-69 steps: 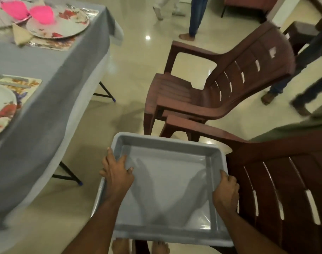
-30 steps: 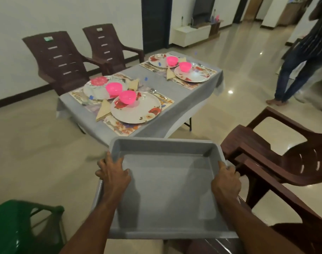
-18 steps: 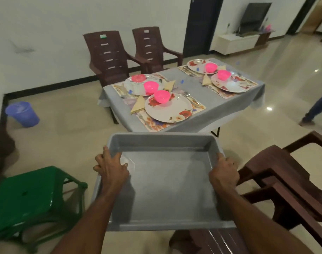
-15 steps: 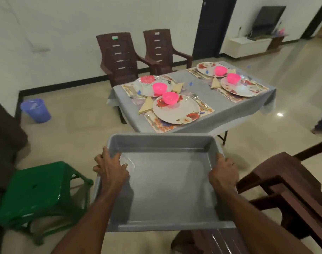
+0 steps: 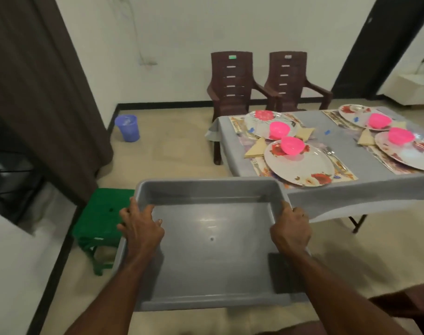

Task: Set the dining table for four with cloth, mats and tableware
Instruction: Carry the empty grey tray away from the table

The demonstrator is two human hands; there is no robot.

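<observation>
- The grey tray sits low in the centre of the view, held level and clear of the floor, with nothing inside it.
- The left hand grasps the rim at 9 o'clock; the thumb lies inside the wall.
- The right hand grasps the rim at 3 o'clock in the same way.
- Handling judgement: rigid moulded plastic, light when empty, smooth and probably slippery. Grip both side rims opposite each other to keep it from tipping.
- The table stands at 2 o'clock, laid with cloth, mats, plates and pink bowls; the setting looks complete.
- A green stool stands at 9 o'clock, just beside the tray.
</observation>
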